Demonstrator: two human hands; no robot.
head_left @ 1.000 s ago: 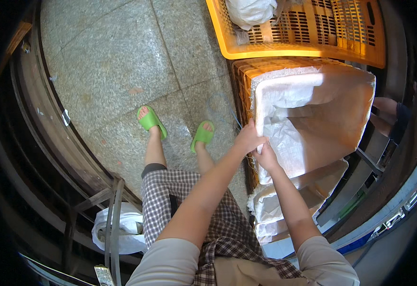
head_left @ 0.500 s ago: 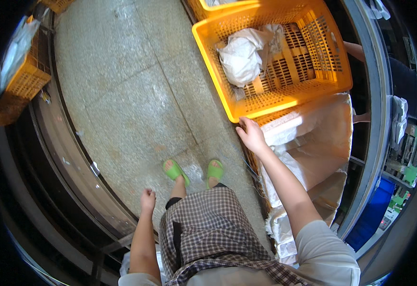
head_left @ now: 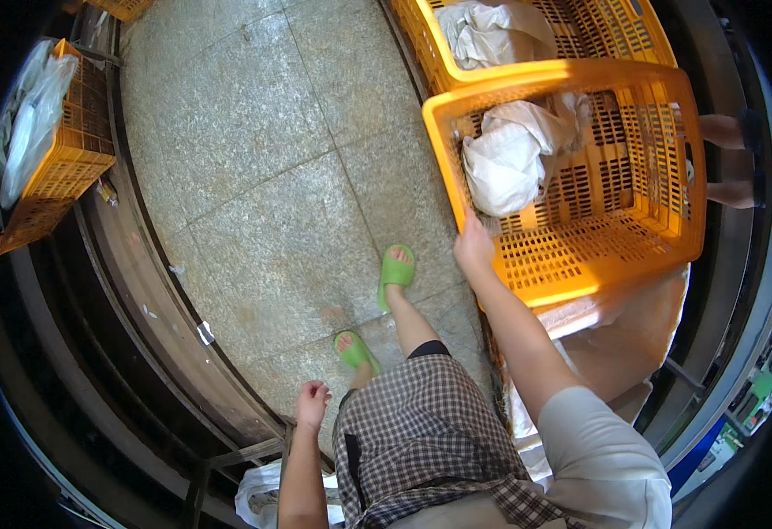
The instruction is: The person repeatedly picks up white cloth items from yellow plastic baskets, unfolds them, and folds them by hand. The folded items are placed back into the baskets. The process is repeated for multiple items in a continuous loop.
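My right hand is closed around the left rim of a yellow-orange plastic crate, which has slotted sides and floor. A crumpled white plastic bag lies in the left part of that crate, close to the hand. My right fingertips are partly hidden by the rim. My left hand hangs free over the floor beside my checked apron; its fingers are loosely curled and slightly apart, holding nothing.
Another yellow crate with white plastic stands beyond. A box lined with white sheeting sits nearer, partly under the held crate. Left are a crate of plastic bags and dark rails. Another person's arms show at right.
My right hand has gone from the crate's near corner to farther along its left rim. My right foot has stepped forward. The crate now covers more of the lined box.
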